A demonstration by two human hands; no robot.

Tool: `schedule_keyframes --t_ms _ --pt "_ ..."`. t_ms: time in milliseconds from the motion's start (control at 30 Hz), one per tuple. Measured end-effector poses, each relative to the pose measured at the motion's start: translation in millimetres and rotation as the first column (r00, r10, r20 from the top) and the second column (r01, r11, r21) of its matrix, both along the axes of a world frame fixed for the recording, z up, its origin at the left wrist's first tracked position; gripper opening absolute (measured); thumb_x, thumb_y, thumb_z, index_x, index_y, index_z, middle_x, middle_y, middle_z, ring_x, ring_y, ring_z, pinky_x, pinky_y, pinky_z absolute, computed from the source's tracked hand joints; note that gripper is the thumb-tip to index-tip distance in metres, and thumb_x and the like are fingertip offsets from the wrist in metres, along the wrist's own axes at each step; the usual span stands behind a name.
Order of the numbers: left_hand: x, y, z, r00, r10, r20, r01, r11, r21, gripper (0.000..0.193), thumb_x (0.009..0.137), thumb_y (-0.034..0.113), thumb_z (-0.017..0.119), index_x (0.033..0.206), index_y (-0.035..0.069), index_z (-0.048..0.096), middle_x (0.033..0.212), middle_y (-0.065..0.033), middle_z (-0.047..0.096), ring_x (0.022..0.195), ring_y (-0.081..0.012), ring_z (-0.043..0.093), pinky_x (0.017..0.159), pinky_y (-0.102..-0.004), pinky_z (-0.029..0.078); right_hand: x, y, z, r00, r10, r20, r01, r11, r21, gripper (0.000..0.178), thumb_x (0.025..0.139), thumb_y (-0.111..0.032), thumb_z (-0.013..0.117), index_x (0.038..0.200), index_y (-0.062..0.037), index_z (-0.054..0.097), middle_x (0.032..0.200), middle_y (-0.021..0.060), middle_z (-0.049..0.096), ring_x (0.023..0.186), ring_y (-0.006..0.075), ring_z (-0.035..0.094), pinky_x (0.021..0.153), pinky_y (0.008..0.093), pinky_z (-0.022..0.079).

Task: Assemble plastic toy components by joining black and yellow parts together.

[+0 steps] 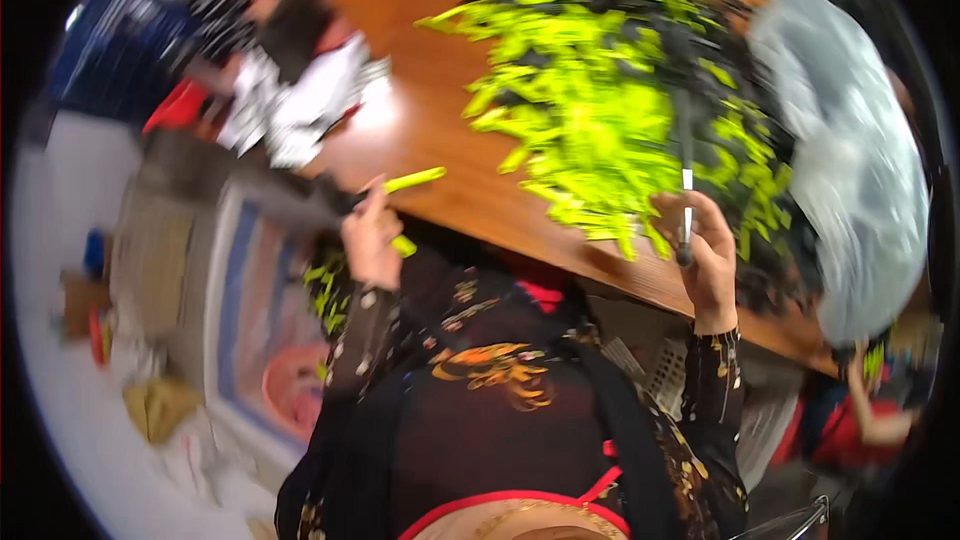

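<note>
At 9 o'clock, near the edge of the tabletop [440, 175], the left grip [372, 240] is closed around a yellow-green strip [415, 179], whose free end points toward 2 o'clock. A bit of the same colour shows below the hand; whether it belongs to that strip, I cannot tell. At 3 o'clock, the right grip [705, 250] grasps a slim upright tool [686, 190] with a dark lower end and a pale, shiny section above; its far part blurs against the pile. Toward 1 o'clock, a broad heap of yellow-green strips [590, 110] lies on the tabletop, mixed with black pieces along its right side. Between 2 and 3 o'clock, beside the heap, bulges a translucent plastic bag [850, 160]. White crumpled wrapping [300, 105] lies at 10 o'clock, and a pink basin [295, 390] sits at 8 o'clock.
</note>
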State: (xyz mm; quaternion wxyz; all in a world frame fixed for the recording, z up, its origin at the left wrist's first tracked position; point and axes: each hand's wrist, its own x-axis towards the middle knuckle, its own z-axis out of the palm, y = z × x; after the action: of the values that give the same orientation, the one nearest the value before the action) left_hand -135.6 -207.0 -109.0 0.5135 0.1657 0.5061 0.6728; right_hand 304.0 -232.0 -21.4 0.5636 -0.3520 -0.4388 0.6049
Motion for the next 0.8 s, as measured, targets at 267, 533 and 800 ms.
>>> schedule_keyframes --t_ms 267,533,800 --pt "-21 -23 -17 0.947 0.322 -0.020 -0.322 0.943 -0.085 0.017 0.094 0.024 0.079 0.099 0.009 0.073 0.073 0.0056 0.056 0.045 -0.0020 0.033 0.044 -0.0225 0.024 -179 101 54 0.514 -0.546 0.661 -0.433 0.500 0.750 0.033 0.074 -0.002 0.081 0.105 -0.0115 0.078 0.079 0.0031 0.067 0.077 0.0246 0.062 0.069 0.0357 0.050" --pt "-23 -10 -20 0.946 0.307 -0.103 -0.313 0.948 -0.050 0.017 0.097 0.024 0.076 0.105 0.010 0.072 0.081 -0.0001 0.067 0.048 -0.0021 0.040 0.044 -0.0222 0.029 -267 121 37 0.476 -0.300 0.827 -0.743 0.366 0.560 0.027 0.087 -0.003 0.068 0.113 -0.0094 0.067 0.092 0.0075 0.069 0.085 0.0277 0.070 0.086 0.0467 0.055" --pt "-29 -5 -20 0.967 0.212 -0.141 -0.218 0.976 -0.027 0.015 0.098 0.022 0.074 0.104 0.008 0.071 0.075 0.0016 0.066 0.049 -0.0009 0.042 0.043 -0.0205 0.029 -269 126 -6 0.269 -0.238 0.933 -0.805 0.477 0.354 0.031 0.095 -0.012 0.064 0.127 -0.0124 0.066 0.101 0.0100 0.070 0.077 0.0307 0.069 0.064 0.0414 0.055"
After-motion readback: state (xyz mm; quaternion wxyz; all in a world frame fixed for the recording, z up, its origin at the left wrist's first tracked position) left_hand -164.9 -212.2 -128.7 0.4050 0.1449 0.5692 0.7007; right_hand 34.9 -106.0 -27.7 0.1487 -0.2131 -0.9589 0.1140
